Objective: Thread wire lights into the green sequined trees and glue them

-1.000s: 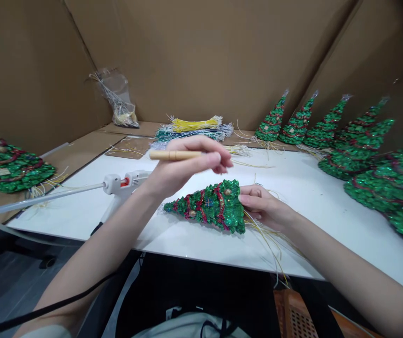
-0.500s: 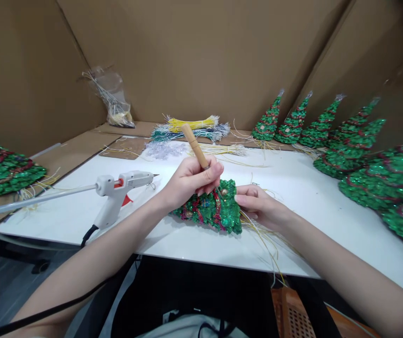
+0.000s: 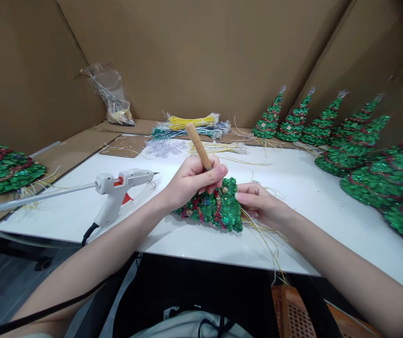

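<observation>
The sequinned tree (image 3: 210,209) lies on its side at mid-frame on the white bench (image 3: 292,183). The right hand (image 3: 259,203) pinches its base; the left hand (image 3: 192,180) is closed round one wooden-handled tool (image 3: 198,145), tip down into it. A slip could jab the right fingers or shed sequins. One glue gun (image 3: 120,188) at left; seven or more trees (image 3: 328,124) at right.

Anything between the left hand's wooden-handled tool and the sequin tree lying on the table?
Nothing visible. The left hand grips the wooden-handled tool directly over the sequin tree, tip hidden behind the fingers. The right hand holds the tree's base end.
</observation>
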### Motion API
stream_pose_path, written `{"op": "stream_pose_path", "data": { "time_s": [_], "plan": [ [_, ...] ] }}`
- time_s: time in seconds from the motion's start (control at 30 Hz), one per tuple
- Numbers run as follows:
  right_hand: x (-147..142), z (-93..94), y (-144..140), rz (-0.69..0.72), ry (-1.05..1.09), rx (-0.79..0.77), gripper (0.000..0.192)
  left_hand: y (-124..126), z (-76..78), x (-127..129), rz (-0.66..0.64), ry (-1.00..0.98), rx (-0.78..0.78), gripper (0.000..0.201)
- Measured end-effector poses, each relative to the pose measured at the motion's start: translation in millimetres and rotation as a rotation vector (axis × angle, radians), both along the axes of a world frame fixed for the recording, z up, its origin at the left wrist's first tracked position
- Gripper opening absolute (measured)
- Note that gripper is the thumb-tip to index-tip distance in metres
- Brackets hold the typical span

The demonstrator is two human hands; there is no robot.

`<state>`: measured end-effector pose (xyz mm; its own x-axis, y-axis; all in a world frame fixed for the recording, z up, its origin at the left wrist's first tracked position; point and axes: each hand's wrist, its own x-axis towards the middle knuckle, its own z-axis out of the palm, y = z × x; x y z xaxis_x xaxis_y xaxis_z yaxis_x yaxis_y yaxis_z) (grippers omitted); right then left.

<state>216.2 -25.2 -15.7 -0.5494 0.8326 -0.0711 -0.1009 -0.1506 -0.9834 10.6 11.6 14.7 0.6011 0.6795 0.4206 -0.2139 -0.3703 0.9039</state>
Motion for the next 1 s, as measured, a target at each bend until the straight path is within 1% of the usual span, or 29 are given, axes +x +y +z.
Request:
{"op": "stream_pose_path", "data": {
  "time_s": [0.17,0.37,0.63,1.0],
  "plan": [
    [-0.4,0.1,-0.7,-0.014,-0.010,-0.003,0.043,-0.6,-0.5,1.1,0.023,0.016,-0.014,0.036],
    [-1.1,-0.6,-0.3,-0.006,-0.002,0.000,0.044,-2.7,-2.4,5.1,0.040,-0.044,-0.053,0.039],
    [-1.9,0.2,-1.3,-0.009,-0.004,-0.010,0.044,-0.5,-2.4,5.1,-0.013,-0.035,-0.095,0.038],
    [-1.1,0.6,-0.2,-0.020,-0.005,-0.016,0.044,-3.2,1.4,5.5,-0.017,-0.009,-0.149,0.042]
  ]
}}
